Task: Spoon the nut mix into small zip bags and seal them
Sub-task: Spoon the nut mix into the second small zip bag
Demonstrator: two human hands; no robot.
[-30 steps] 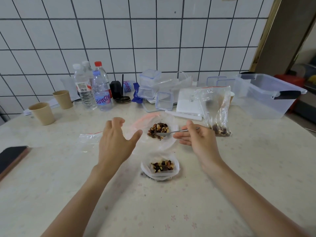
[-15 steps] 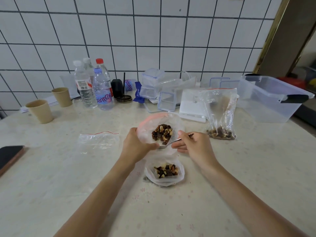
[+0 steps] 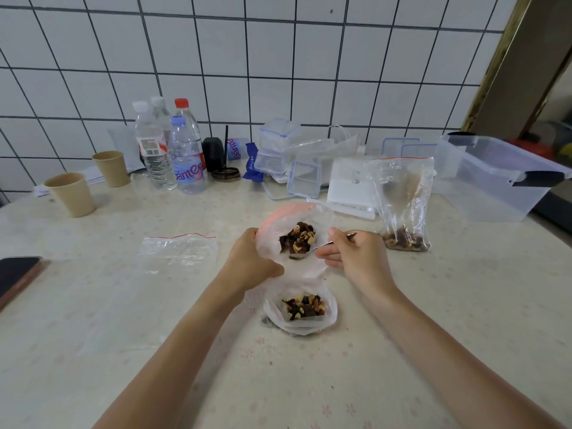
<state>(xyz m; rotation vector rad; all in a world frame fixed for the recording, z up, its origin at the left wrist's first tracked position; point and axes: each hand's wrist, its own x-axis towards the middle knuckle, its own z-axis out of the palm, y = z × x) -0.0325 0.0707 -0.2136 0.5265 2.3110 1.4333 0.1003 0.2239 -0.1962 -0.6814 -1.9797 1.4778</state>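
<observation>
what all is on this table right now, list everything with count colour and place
open zip bag: 1, clear, centre, holds nut mix
second bag of nuts: 1, clear, nearest
empty zip bag: 1, clear, flat, left
tall bag: 1, clear, upright, right
spoon: 1, metal, right hand
paper cups: 2, tan, far left
water bottles: 4, clear, back
storage bin: 1, clear, far right
phone: 1, dark, left edge
left hand: grips open bag
right hand: holds spoon

Soft even daylight, faint shadows, wide-angle edge bending, slight blur
</observation>
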